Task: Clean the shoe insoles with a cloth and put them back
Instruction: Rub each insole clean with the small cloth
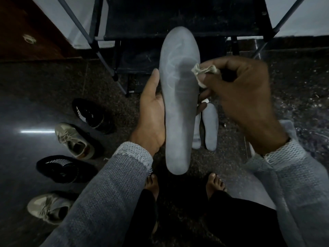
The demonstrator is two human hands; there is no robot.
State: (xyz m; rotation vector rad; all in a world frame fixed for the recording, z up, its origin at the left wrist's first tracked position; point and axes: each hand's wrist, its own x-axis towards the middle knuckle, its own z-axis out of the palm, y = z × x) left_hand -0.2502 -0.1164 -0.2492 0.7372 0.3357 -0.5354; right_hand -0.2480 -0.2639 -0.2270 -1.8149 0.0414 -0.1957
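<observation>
1. the left hand (151, 111) holds a grey insole (178, 97) from beneath, palm up, thumb lying along its left edge; its fingers pass under the insole, and only fingertips show at the right edge.
2. the right hand (238, 93) pinches a small crumpled cloth (204, 72) between thumb and fingers, and the cloth touches the insole's right edge about midway up; most of the cloth is hidden inside the grip.
3. two more grey insoles (210, 127) lie on the dark floor (44, 104) below, partly covered by the held insole and the right hand.
4. four shoes sit in a column at the left: a black shoe (92, 114), a beige shoe (74, 139), a second black shoe (62, 168) and a second beige shoe (48, 207), dim in the low light.
5. a dark metal rack (178, 18) stands ahead, its top cut off by the frame.
6. bare toes show at the bottom, the rest hidden by dark trousers and grey sleeves.
</observation>
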